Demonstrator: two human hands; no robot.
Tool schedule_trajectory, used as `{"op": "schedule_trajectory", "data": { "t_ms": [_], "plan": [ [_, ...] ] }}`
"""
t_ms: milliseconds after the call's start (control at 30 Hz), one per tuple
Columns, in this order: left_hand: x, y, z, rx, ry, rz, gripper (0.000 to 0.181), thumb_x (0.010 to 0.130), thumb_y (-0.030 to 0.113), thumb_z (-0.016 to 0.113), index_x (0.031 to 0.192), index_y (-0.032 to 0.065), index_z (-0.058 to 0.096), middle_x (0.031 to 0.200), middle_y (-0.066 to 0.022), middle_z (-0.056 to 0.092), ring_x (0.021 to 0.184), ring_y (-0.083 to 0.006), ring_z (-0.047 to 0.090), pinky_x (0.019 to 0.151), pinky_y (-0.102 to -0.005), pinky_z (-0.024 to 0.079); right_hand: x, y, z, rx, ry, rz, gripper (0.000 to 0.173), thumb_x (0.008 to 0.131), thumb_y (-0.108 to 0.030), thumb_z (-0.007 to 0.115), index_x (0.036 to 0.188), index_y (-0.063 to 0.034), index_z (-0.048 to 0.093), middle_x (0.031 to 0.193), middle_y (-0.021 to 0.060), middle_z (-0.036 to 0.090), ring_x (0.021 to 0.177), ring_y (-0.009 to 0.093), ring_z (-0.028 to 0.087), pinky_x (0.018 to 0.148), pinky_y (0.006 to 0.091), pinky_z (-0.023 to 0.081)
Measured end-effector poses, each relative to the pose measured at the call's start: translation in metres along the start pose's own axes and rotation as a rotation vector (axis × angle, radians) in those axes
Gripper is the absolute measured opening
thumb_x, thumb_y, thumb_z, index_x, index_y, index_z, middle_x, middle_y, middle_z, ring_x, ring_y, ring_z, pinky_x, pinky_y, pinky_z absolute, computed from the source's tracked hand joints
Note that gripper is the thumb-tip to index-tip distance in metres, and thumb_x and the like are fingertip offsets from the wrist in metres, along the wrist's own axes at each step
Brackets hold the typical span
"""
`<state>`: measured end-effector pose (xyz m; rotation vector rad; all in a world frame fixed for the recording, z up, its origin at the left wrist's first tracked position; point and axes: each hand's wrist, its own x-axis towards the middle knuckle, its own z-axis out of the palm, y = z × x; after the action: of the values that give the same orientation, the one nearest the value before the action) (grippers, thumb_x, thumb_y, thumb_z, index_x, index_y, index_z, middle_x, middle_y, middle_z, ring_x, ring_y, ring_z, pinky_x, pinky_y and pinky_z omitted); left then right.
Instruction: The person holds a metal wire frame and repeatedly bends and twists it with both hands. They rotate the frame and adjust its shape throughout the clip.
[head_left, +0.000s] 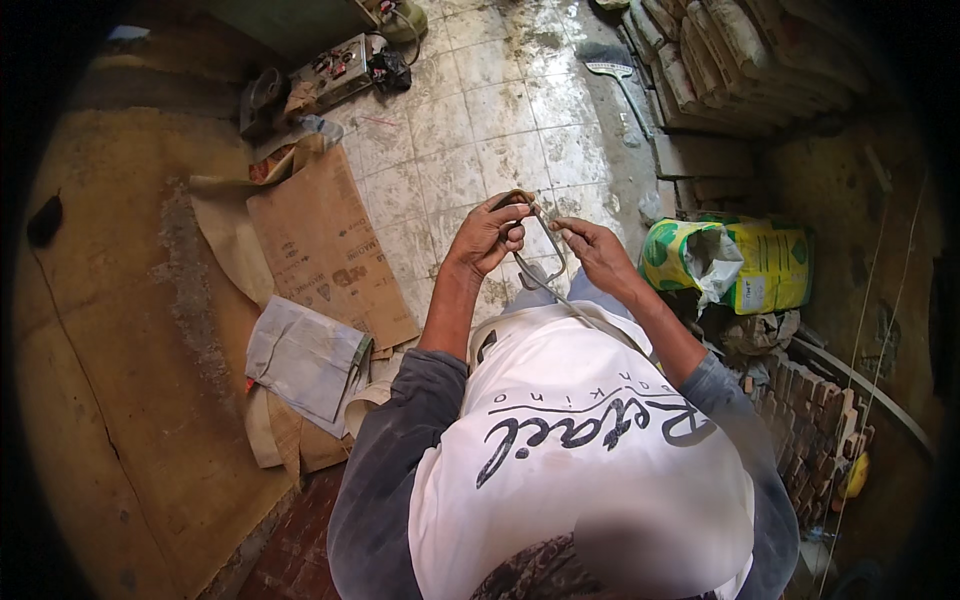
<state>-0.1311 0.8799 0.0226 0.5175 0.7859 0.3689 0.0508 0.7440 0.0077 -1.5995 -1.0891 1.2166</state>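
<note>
My left hand (491, 234) grips the upper end of a dark bent metal rod (556, 244), shaped like a narrow loop with a hooked lower end. Just right of the loop is my right hand (598, 253), thumb and forefinger drawn together; whether something thin is pinched there is too small to tell. A pale cord or strap (559, 295) runs from near the rod's lower end across the white shirt (577, 390), which bears writing. Both hands are in front of my waist, above the tiled floor (442, 176).
Flattened cardboard (322, 247) and a folded pale sack (304, 360) lie left. An open yellow-green bag (671, 251) stands right, above stacked wooden-looking pieces (806, 427). Full sacks (712, 60) are piled far right near a broom (611, 70). A metal stove-like box (334, 71) sits far left.
</note>
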Motion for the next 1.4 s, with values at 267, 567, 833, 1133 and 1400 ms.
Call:
{"op": "schedule_trajectory", "data": {
  "t_ms": [267,567,833,1133,1400],
  "plan": [
    [-0.002,-0.001,0.001,0.003,0.001,0.006,0.021,0.091,0.008,0.07,0.11,0.0028,0.064,0.083,0.0033,0.053,0.059,-0.0064,0.051,0.048,-0.0213,0.042,0.002,0.008,-0.003,0.016,0.013,0.029,0.029,0.101,-0.017,0.051,0.119,-0.0009,0.067,0.108,0.0136,0.071,0.1,0.02,0.065,0.092,0.0311,0.048],
    [0.003,-0.001,0.002,-0.034,-0.058,-0.001,0.021,0.092,0.006,0.068,0.112,0.0017,0.063,0.083,0.0027,0.054,0.057,-0.0059,0.049,0.048,-0.0208,0.041,-0.001,0.015,-0.005,0.003,0.066,0.058,0.03,0.099,-0.022,0.053,0.114,0.0005,0.066,0.095,0.0123,0.069,0.087,0.019,0.062,0.083,0.0329,0.048],
    [0.003,-0.002,0.001,-0.064,-0.03,-0.007,0.02,0.093,0.005,0.066,0.113,0.0009,0.061,0.077,0.0048,0.051,0.054,-0.0039,0.046,0.046,-0.019,0.039,-0.028,-0.032,-0.016,0.051,-0.119,0.381,0.036,0.09,-0.033,0.073,0.102,0.0005,0.071,0.082,0.007,0.065,0.075,0.014,0.057,0.07,0.0297,0.046],
    [0.009,-0.01,-0.009,-0.146,-0.063,-0.014,0.015,0.093,0.005,0.066,0.108,0.0033,0.064,0.079,0.0041,0.055,0.053,-0.0037,0.046,0.046,-0.0197,0.039,-0.032,-0.059,-0.009,0.033,-0.132,0.339,0.04,0.097,-0.036,0.065,0.11,0.0015,0.067,0.085,0.0055,0.065,0.079,0.011,0.056,0.07,0.0272,0.045],
    [0.008,-0.006,-0.01,-0.115,-0.042,-0.015,0.017,0.092,0.006,0.067,0.109,0.0027,0.064,0.079,0.004,0.055,0.052,-0.0044,0.046,0.046,-0.0206,0.039,-0.015,-0.015,0.007,-0.02,0.038,0.163,0.042,0.107,-0.038,0.043,0.117,-0.0015,0.06,0.086,0.0123,0.06,0.081,0.025,0.057,0.075,0.0371,0.045]
  ]
}}
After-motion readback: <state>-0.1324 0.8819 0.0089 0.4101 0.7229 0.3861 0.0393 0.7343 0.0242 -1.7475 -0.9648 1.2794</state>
